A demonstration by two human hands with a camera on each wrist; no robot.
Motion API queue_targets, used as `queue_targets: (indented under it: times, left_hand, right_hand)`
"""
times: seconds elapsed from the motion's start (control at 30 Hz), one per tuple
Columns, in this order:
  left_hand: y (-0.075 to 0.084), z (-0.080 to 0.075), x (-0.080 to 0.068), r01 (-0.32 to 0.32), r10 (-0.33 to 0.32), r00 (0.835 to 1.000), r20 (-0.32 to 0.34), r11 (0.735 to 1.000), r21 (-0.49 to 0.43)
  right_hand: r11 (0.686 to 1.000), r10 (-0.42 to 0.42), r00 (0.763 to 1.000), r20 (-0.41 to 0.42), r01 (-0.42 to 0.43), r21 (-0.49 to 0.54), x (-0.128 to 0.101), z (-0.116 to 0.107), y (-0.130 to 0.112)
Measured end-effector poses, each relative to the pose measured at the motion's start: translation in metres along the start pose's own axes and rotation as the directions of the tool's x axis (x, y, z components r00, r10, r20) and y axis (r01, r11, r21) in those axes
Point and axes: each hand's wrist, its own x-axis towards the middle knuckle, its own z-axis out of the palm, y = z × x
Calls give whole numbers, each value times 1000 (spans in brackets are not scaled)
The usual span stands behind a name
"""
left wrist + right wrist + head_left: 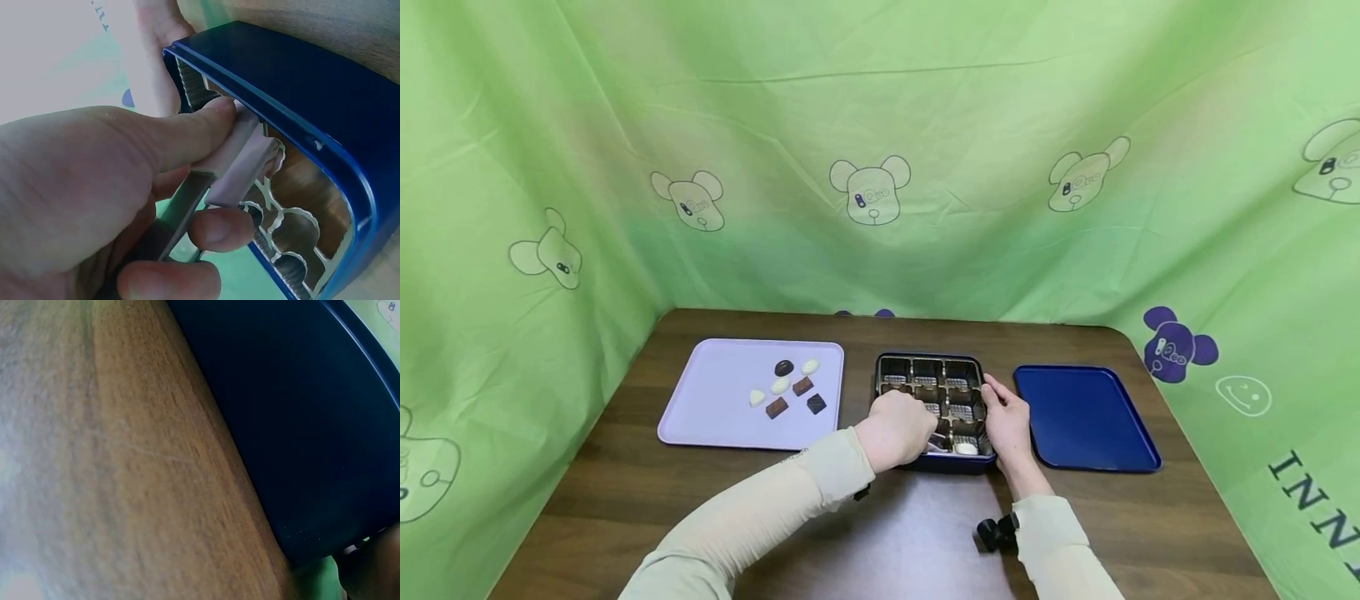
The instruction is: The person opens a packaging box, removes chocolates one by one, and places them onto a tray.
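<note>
A dark blue box (944, 462) with a shiny compartment insert (961, 398) stands at the middle of the table. My left hand (897, 429) is over its front left part, gripping tongs (234, 147) with metal arms and pale tips. In the left wrist view the thumb presses one pale tip, and the tips reach into a compartment. What they hold is mostly hidden; I cannot tell what it is. A white chocolate (966, 448) lies in the front right compartment. My right hand (1009, 423) holds the box's right side, thumb at the rim. The box's outer wall (281, 425) fills much of the right wrist view.
To the left, a lilac tray (722, 392) carries several chocolates, among them a white one (810, 366), a brown one (777, 407) and a dark one (816, 404). A blue tray (1086, 417) lies right of the box. Green cloth (872, 267) hangs behind the wooden table (910, 533).
</note>
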Motion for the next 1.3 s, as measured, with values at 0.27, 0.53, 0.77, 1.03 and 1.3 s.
queue_targets:
  times: [0.27,0.53,0.77,1.03,1.3]
  left_hand:
    - [-5,0,2,-9,9,1000,8,1000,-2]
    - [-10,-5,1,-15,15,1000,9,1000,17]
    - [-12,-14,-5,3,-3,1000,3,1000,25]
    - [-21,-24,-13,16,-16,1000,-8,1000,-17]
    - [-34,-23,-24,41,-44,995,-86,998,-42]
  right_hand:
    - [1000,-16,1000,4,16,-3,1,0,1]
    - [1000,-15,1000,-5,15,-8,1,-1,-1]
    - [1000,-8,1000,-9,8,2,0,0,0]
    - [1000,-10,1000,4,10,4,2,-1,0]
    - [1000,9,1000,14,-9,1,-1,-2,1]
